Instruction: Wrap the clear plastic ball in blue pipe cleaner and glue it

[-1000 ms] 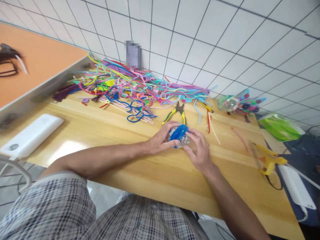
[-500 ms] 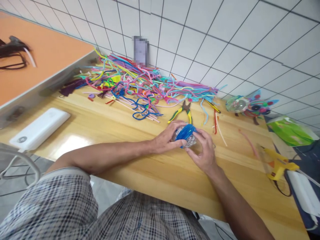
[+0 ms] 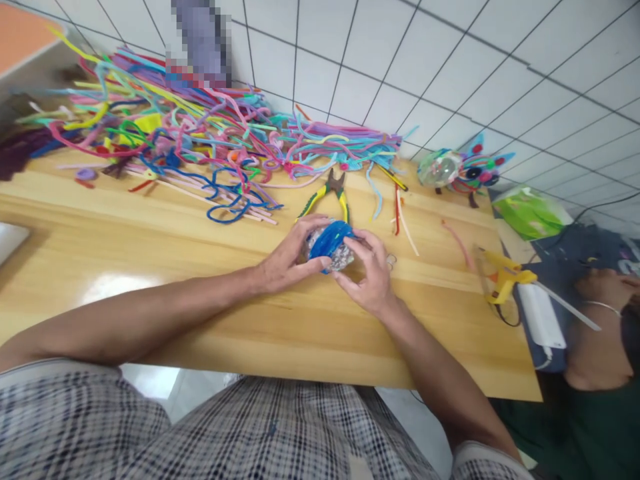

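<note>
Between my two hands is a rounded, silvery, see-through-looking piece (image 3: 342, 257) with a broad blue band (image 3: 330, 239) around it; its exact kind I cannot make out. My left hand (image 3: 295, 257) grips its left side, thumb along the lower front. On the right side, my right hand (image 3: 367, 270) holds it with fingertips on top and thumb below. Just beyond the piece lie pliers (image 3: 337, 190) with yellow and green handles, jaws spread and pointing at the wall.
Many coloured pipe cleaners (image 3: 200, 133) heap along the tiled wall. Further right are a decorated clear plastic figure (image 3: 443, 168), a green packet (image 3: 530, 212), a yellow glue gun (image 3: 507, 273) and a white power bank (image 3: 543, 320). Another person's arm (image 3: 600, 340) reaches in at the right edge.
My view has swung to the right, so the table's things sit further left. Another person's arm has come into view. Both hands keep the same hold on the blue-banded piece.
</note>
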{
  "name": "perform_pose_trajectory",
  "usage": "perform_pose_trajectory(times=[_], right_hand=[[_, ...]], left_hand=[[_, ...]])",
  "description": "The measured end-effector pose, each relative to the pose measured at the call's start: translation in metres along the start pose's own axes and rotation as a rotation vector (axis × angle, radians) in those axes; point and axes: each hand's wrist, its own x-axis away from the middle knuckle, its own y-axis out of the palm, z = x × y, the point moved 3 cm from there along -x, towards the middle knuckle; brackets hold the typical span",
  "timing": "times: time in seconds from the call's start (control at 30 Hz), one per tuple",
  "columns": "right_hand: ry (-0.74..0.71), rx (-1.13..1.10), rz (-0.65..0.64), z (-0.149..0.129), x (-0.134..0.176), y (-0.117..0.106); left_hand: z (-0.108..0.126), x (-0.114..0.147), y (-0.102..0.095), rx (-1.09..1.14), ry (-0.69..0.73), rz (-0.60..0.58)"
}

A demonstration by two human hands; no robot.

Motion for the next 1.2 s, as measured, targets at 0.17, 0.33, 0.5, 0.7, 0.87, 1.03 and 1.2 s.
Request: perform_pose_trajectory(times=[0.17,0.33,0.5,0.7,0.87,1.03,1.2], right_hand=[[-0.032,-0.033,0.03,-0.003,-0.002,0.0],[-0.019,-0.014,0.024,-0.001,0.0,0.001],[-0.004,0.035,0.053,0.001,0.004,-0.004],[0.03,0.094,0.075,0.009,0.01,-0.005],[0.023,0.157,0.063,0.014,0.012,-0.004],[-0.024,0.153,0.073,0.015,0.009,-0.003],[-0.011,0.145,0.076,0.014,0.005,0.0]], left_hand=[[0.001,0.0,-0.002,-0.015,0.016,-0.016],[-0.001,0.0,0.0,-0.006,0.025,0.0],[0.002,-0.002,0.007,0.041,0.079,0.035],[-0.001,-0.007,0.017,0.058,0.111,0.096],[-0.006,-0.008,0.022,0.123,0.035,0.073],[-0.007,-0.01,0.021,0.134,-0.008,0.065],[-0.012,-0.012,0.02,0.128,-0.015,0.068]])
